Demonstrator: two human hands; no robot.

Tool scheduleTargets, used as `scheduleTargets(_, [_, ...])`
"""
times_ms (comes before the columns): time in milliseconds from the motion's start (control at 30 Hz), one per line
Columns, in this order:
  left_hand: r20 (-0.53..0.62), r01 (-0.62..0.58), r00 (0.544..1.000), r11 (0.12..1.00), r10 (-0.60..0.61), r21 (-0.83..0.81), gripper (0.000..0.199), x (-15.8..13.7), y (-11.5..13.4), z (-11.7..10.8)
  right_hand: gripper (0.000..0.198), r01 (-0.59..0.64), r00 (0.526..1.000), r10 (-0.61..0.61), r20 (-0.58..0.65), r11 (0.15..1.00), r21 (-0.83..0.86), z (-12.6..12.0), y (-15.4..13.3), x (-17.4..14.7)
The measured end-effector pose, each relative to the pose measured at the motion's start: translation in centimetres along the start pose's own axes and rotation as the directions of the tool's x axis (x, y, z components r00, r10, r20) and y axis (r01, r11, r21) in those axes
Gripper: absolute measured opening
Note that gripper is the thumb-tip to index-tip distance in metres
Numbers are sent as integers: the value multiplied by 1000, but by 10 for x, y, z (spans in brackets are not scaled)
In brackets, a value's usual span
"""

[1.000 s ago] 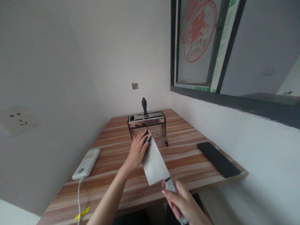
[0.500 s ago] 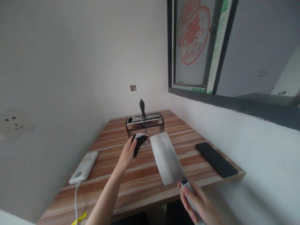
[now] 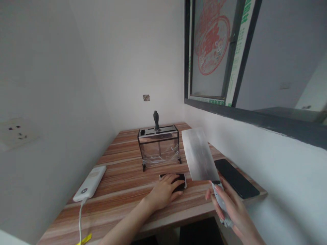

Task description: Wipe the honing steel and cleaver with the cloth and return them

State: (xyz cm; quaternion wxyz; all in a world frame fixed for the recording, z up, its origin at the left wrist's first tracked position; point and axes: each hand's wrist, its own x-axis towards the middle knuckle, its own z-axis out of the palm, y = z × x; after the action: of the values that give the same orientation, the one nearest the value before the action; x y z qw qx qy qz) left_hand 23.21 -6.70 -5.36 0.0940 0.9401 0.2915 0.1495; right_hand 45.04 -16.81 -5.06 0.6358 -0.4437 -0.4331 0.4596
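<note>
My left hand (image 3: 165, 191) lies palm down over a flat black piece with a white edge (image 3: 182, 183) on the table. Its fingers are spread across the piece and partly hide it; the kind of thing is unclear. In my right hand (image 3: 227, 200) is a cleaver (image 3: 200, 154), gripped by its light grey handle. The broad blade is raised above the table's right side, tip end pointing away from me. Beyond my left hand stands a see-through knife block (image 3: 159, 149) with a dark frame. A black handle (image 3: 156, 119) sticks up from its slotted top.
A black phone (image 3: 237, 178) rests by the right edge of the wood-grain table (image 3: 122, 190). At the left are a white power bank (image 3: 90, 183) with its cable (image 3: 80, 217) and yellow tape (image 3: 84, 239). Walls close in both sides; a dark window frame (image 3: 230, 109) runs along the right.
My left hand has come nearer and right, lowering the black-and-white piece from the air onto the table, with its fingers now spread over it. The cleaver has moved right and up in my right hand.
</note>
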Motion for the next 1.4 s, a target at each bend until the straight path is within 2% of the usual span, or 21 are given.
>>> scheduleTargets(100, [-35,-5,999,999,4,-36,45,-2,-3,-8,28,85,996,-85,-3,995,43,-2,-16,16])
scheduleTargets(167, [-166,7,986,997,-20,-77,40,-1,-8,-18,27,147,989,-147,-7,986,74,-2,-30,29])
scheduleTargets(233, [-349,15,935,992,-58,-125,34,-1,-17,-29,26,208,978,-208,-20,973,104,-1,-45,44])
scheduleTargets(367, [-640,23,756,983,-136,-182,28,0,-42,-48,32,245,969,-245,-25,951,187,4,-64,75])
scheduleTargets(467, [-792,96,579,981,-195,-171,26,0,-66,-54,32,227,971,-236,26,955,191,5,-68,93])
scheduleTargets(533, [-860,148,456,972,-231,-182,31,0,-83,-51,29,255,965,-260,37,962,102,2,-72,103])
scheduleTargets(567, [-876,164,412,966,-250,-199,37,0,-93,-46,28,283,958,-284,36,959,23,0,-75,108])
scheduleTargets(600, [-881,169,389,961,-270,-220,45,1,-103,-41,27,315,949,-313,33,946,-76,-3,-80,114])
scheduleTargets(667, [-862,161,364,935,-353,-315,60,1,-122,-27,30,384,921,-384,58,874,-298,-10,-95,128])
scheduleTargets(733, [-808,135,376,890,-453,-436,73,1,-139,-13,35,437,891,-439,114,762,-477,-14,-118,146])
scheduleTargets(833, [-710,43,467,815,-528,-578,85,1,-157,3,39,484,837,-509,198,523,-701,-13,-161,176])
scheduleTargets(900, [-646,-7,513,750,-565,-661,89,2,-165,8,33,474,815,-500,292,286,-833,-4,-191,192])
scheduleTargets(967, [-598,-23,541,701,-591,-713,88,3,-169,10,27,448,798,-454,395,10,-894,11,-220,204])
scheduleTargets(1033, [-567,-15,559,676,-605,-737,85,3,-172,11,29,356,772,-445,455,-291,-888,31,-245,210])
scheduleTargets(1100, [-540,-7,573,655,-616,-755,83,3,-173,11,32,293,759,-394,518,-504,-813,51,-265,214])
scheduleTargets(1200, [-510,-2,597,634,-620,-773,82,3,-174,11,31,301,756,-270,597,-666,-682,76,-287,221])
scheduleTargets(1300, [-492,2,608,621,-623,-784,82,2,-174,10,33,308,776,-174,606,-733,-606,93,-301,229])
scheduleTargets(1400, [-481,16,609,616,-631,-788,83,1,-175,9,34,322,788,-110,605,-764,-559,103,-310,240])
